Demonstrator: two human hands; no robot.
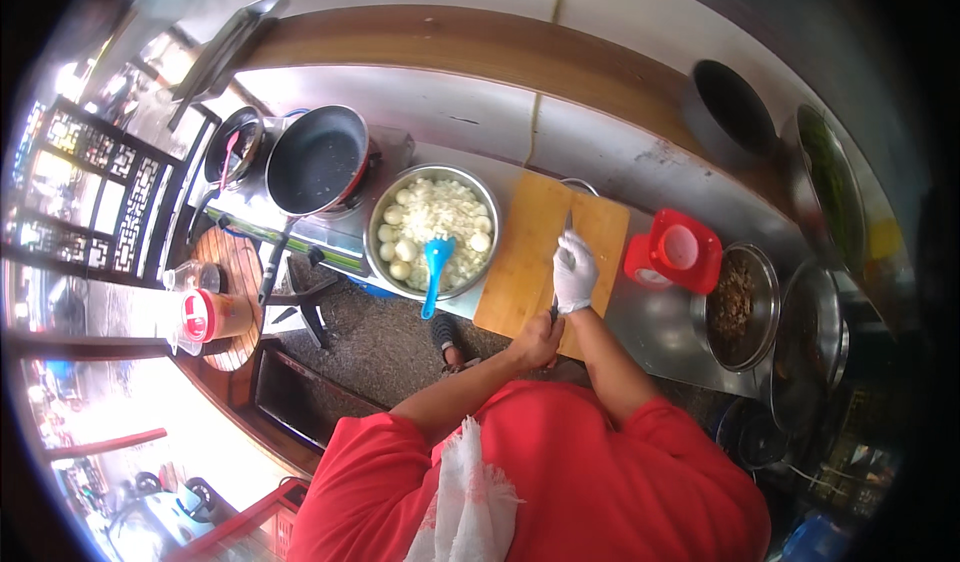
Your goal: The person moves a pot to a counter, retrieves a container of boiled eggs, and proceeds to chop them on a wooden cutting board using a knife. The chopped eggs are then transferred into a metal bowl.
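My bare left hand (537, 340) grips the dark handle of a knife (568, 222) over a wooden cutting board (517, 262). On my right hand (576, 271) is a white glove; its fingers curl over the blade, hiding most of it. Only the tip shows beyond them, pointing at the wall. Left of the board stands a steel bowl (491, 258) of whole peeled eggs (406, 250) and chopped pale food (435, 209). A blue spoon (436, 273) rests in that bowl, its handle over the near rim.
A red kitchen scale (705, 271) with a red container (677, 247) stands right of the board, beside a steel bowl of brown minced food (731, 307). At left are a frying pan (319, 160), its handle jutting toward me, and a smaller pan (234, 145). A wooden shelf (465, 40) runs above.
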